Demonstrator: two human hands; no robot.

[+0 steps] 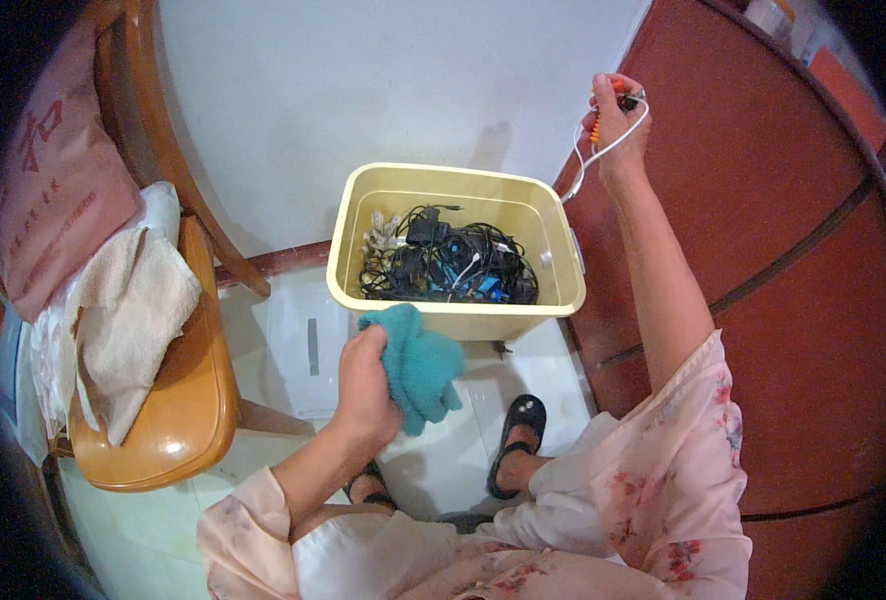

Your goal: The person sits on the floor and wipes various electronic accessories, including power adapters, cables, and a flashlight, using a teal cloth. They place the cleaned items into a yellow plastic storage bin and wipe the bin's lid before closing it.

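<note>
My left hand (368, 386) grips a teal cloth (422, 367) just in front of the near rim of a yellow plastic bin (454, 176). Inside the bin lies a tangle of black cables (480, 255) with adapters, some blue pieces and a few white plugs. My right hand (619, 124) is raised beyond the bin's right end, its fingers closed around a white cable (615, 146) and a small orange-and-black bundle that they partly hide. The white cable loops below the hand and hangs towards the bin's right rim.
On the left stands a wooden chair (207, 405) holding a beige towel (132, 322) and a pink bag (75, 187). A flat translucent lid (293, 375) lies on the floor near it. Reddish-brown cabinet panels (773, 187) rise on the right; a pale wall (300, 112) stands behind the bin.
</note>
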